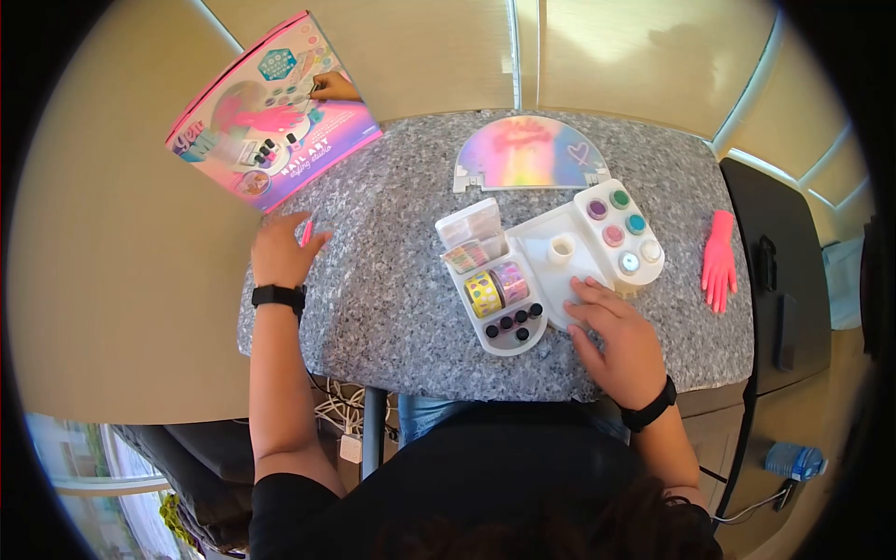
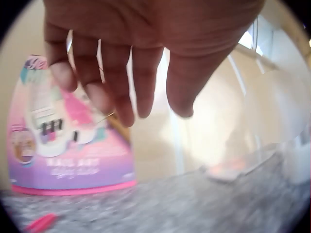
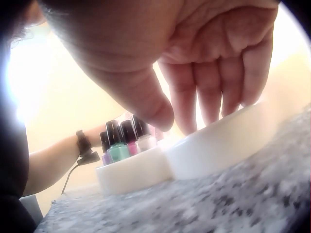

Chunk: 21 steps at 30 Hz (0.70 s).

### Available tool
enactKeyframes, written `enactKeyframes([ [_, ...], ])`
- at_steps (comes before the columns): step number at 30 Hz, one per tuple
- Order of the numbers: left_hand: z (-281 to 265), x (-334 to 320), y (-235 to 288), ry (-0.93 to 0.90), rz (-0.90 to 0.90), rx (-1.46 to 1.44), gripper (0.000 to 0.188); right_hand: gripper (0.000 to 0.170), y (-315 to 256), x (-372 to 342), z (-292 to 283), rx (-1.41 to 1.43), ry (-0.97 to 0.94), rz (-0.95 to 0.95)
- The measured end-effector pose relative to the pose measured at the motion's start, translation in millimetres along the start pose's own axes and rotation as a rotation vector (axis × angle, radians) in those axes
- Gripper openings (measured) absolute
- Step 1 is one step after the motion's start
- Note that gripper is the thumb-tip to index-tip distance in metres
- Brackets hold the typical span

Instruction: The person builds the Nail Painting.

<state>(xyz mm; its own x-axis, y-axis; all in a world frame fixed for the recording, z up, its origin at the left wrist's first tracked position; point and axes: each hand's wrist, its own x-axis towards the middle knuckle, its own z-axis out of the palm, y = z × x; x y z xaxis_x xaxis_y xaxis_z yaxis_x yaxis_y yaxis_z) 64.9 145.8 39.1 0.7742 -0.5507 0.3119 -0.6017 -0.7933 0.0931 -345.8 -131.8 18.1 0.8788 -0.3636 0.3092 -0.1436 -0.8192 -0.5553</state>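
Observation:
My left hand point(image 1: 283, 250) hovers over the left side of the table, fingers spread and loosely bent, holding nothing. A small slim pink piece point(image 1: 306, 233) lies on the tabletop close to its thumb and fingers; the left wrist view has it below the fingertips. My right hand point(image 1: 618, 338) rests its relaxed fingers on the near part of a white nail-studio tray point(image 1: 551, 297). The tray carries two patterned tape rolls point(image 1: 497, 288), several black-capped polish bottles point(image 1: 507, 324), nail sheets point(image 1: 467, 255), and a raised section with several small pots point(image 1: 613, 235).
A nail art box point(image 1: 280, 112) stands at the back left. Behind the tray lies a rainbow half-round panel point(image 1: 527, 154). A pink model hand point(image 1: 719, 263) lies at the right edge of the grey speckled table point(image 1: 392, 355). A black case point(image 1: 779, 247) stands beyond it.

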Motion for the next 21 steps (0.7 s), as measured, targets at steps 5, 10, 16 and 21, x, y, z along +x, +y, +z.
enactKeyframes([
  [5, 36, -2, -46, -0.198, -0.082, -0.124, 0.043, 0.026, 0, 0, 0, -0.018, 0.004, 0.006],
  [10, 49, 5, -59, -0.276, -0.184, -0.325, 0.039, 0.025, -2, 1, 0, -0.007, 0.009, 0.013],
  [16, 51, 4, -52, -0.367, -0.175, -0.487, 0.031, 0.026, -3, 1, -1, -0.018, 0.003, 0.013],
  [21, 43, -6, -34, -0.404, -0.07, -0.473, 0.028, 0.026, -3, 1, 0, -0.011, 0.002, 0.018],
])
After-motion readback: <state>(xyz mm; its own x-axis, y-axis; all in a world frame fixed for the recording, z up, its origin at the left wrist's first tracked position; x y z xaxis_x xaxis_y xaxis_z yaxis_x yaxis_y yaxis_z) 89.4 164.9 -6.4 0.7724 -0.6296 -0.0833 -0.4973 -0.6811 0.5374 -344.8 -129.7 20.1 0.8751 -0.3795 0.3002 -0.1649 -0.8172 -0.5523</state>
